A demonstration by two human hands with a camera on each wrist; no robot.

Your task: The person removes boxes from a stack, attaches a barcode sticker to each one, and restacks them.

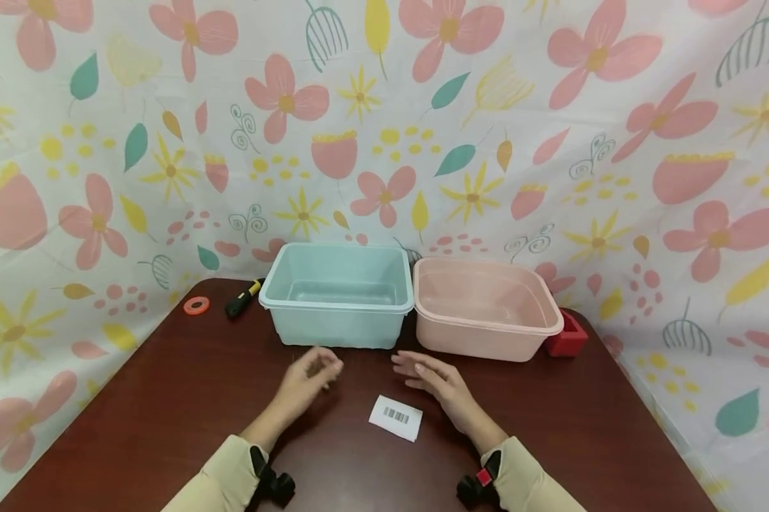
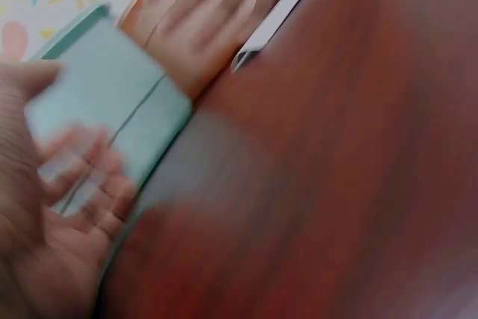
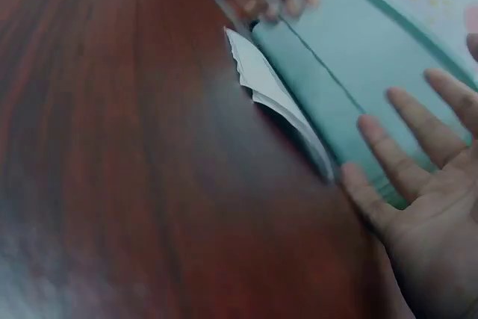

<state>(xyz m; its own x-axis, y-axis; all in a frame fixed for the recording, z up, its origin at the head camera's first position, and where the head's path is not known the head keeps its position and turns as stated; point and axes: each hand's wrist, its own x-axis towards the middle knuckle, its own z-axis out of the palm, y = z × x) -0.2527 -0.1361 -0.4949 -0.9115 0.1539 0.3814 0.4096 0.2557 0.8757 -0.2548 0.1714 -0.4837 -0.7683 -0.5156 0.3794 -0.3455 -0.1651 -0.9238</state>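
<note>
I see my left grip [image 1: 304, 380] free with fingers loosely bent, my right grip [image 1: 442, 388] free with fingers nearly straight, above the bench [image 1: 147, 398]. Between them, nearer the right, lies white paper [image 1: 390, 422], barcode [image 1: 396, 414] up; beyond stand a blue tub [image 1: 339, 328] and a pink tub [image 1: 476, 340].

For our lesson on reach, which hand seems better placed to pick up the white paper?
Probably the right hand: it is nearer the white paper than the left hand, with fingers extended.
</note>
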